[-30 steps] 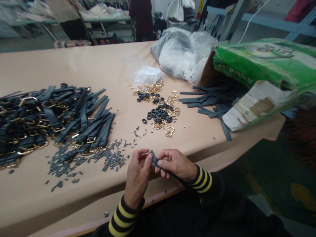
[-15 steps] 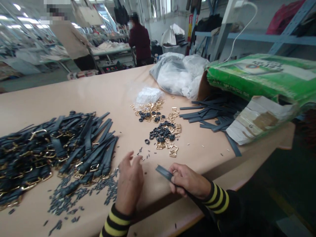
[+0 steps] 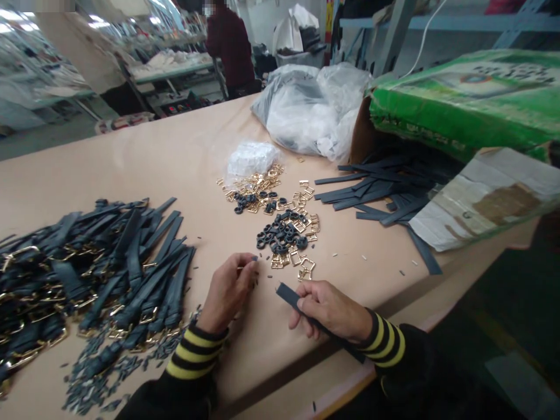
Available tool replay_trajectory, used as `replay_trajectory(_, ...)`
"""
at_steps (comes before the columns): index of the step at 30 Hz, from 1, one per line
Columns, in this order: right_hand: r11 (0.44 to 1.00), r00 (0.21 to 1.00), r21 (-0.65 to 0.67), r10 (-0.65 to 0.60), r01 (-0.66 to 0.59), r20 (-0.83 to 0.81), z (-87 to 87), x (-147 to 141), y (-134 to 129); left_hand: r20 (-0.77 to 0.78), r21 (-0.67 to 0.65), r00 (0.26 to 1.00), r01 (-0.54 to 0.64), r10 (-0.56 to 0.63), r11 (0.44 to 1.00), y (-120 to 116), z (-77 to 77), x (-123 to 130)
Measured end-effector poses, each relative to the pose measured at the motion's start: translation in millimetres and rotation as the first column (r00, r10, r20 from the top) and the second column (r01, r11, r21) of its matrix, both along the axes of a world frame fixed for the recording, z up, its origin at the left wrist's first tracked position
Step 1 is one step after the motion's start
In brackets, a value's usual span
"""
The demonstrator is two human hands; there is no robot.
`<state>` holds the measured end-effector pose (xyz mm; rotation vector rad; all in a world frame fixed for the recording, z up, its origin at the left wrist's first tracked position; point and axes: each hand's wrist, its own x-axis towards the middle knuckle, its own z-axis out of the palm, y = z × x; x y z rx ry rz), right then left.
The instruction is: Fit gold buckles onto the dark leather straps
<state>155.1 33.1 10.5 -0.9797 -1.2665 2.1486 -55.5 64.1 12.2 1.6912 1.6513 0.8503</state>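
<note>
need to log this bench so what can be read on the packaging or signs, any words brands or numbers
Nothing can be read for certain.
Green printed carton: dark lettering on its top and front, too blurred to read.
Narrow red and yellow sign on the far upright: too small and cut off by the frame to read.

Our left hand (image 3: 227,291) reaches in from 7 o'clock, bent at the wrist, its fingers (image 3: 245,267) bunched together with their tips toward 2 o'clock. Our right hand (image 3: 330,309) comes in from 4 o'clock, well apart from the left and at about its 3 o'clock. Its thumb (image 3: 308,302) lies along the top while its fingers (image 3: 301,326) curl under, closed in a grip. Black-and-yellow striped cuffs (image 3: 196,353) wrap both wrists.
</note>
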Motion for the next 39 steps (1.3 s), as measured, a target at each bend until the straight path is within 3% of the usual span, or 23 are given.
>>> replay_trajectory(2,0.996,0.999,0.089,-0.021,0.019,0.028,2.7,0,-1,0.362,-0.182,0.925,-0.055,0.119,0.982,-23,4.6,12)
replay_trajectory(4,0.982,0.997,0.187,-0.033,0.020,0.067,6.5,0,-4,0.607,-0.288,0.759,-0.068,0.237,0.955,-45,7.1,26)
replay_trajectory(7,0.937,0.987,0.348,-0.058,0.001,0.153,12.8,0,-11,0.731,-0.371,0.580,-0.104,0.359,0.923,-68,7.0,42)
replay_trajectory(11,0.884,0.959,0.468,-0.130,-0.004,0.254,18.5,-2,-20,0.761,-0.374,0.503,-0.176,0.410,0.910,-82,2.5,51)
replay_trajectory(13,0.860,0.942,0.511,-0.157,-0.017,0.296,20.8,-2,-23,0.751,-0.348,0.530,-0.187,0.393,0.918,-86,0.6,52)
replay_trajectory(19,0.767,0.876,0.635,-0.241,-0.093,0.418,28.4,3,-31,0.579,-0.218,0.751,-0.232,0.317,0.948,-102,6.0,51)
replay_trajectory(24,0.787,0.887,0.615,-0.251,-0.047,0.388,31.1,8,-37,0.485,-0.181,0.831,-0.209,0.272,0.961,-105,14.0,54)
replay_trajectory(27,0.765,0.897,0.636,-0.205,-0.103,0.392,31.9,11,-35,0.446,-0.177,0.852,-0.217,0.274,0.960,-105,14.6,59)
replay_trajectory(31,0.721,0.891,0.643,-0.079,-0.258,0.447,32.4,17,-30,0.266,-0.087,0.944,-0.180,0.197,0.980,-111,10.2,63)
replay_trajectory(35,0.732,0.915,0.634,-0.037,-0.249,0.402,28.7,17,-34,0.295,-0.035,0.940,-0.166,0.169,0.985,-112,7.5,67)
replay_trajectory(39,0.731,0.910,0.671,-0.182,-0.128,0.372,20.1,10,-40,0.437,-0.129,0.850,-0.266,0.296,0.955,-107,8.2,73)
